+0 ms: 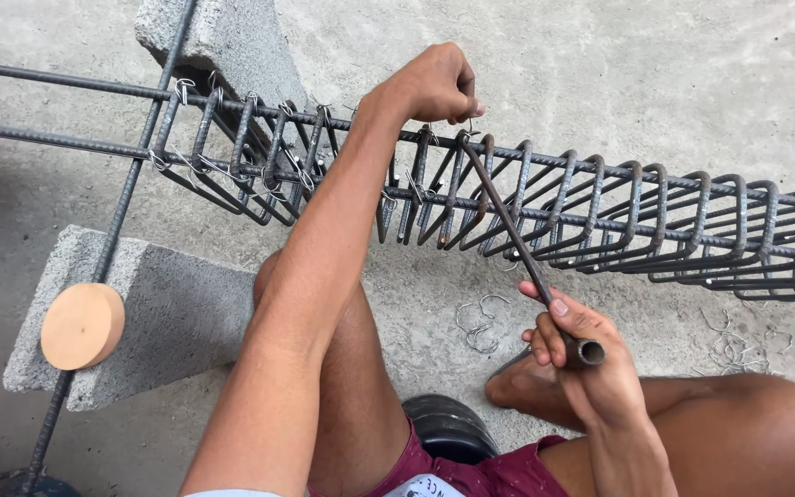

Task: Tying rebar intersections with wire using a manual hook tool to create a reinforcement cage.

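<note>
Wire (467,129), a thin bright strand, sits pinched in the fingertips of the left hand (434,85), right where a stirrup meets the top bar of the rebar cage (591,207); the fingers there are curled tight into a near fist, thumb pressed to forefinger just above the joint. From that same joint a slim dark steel rod, the tying tool (517,244), slants down and back to the right hand (581,354), whose fingers wrap closed around its hollow tubular handle, the open round end showing just past the knuckles. The cage itself is ribbed, rust-brown steel: long straight bars threaded through a close row of rectangular stirrups, some leaning, with small shiny wire ties already twisted at the crossings left of the left hand. It rests on a rough grey concrete block (167,313) below the left forearm, where a smooth pale wooden disc (83,325) sits on a crossing bar. Beneath the right hand, short hooked wire offcuts (480,324) lie scattered on the gritty concrete floor (600,64), near the person's bare knees and maroon shorts.
</note>
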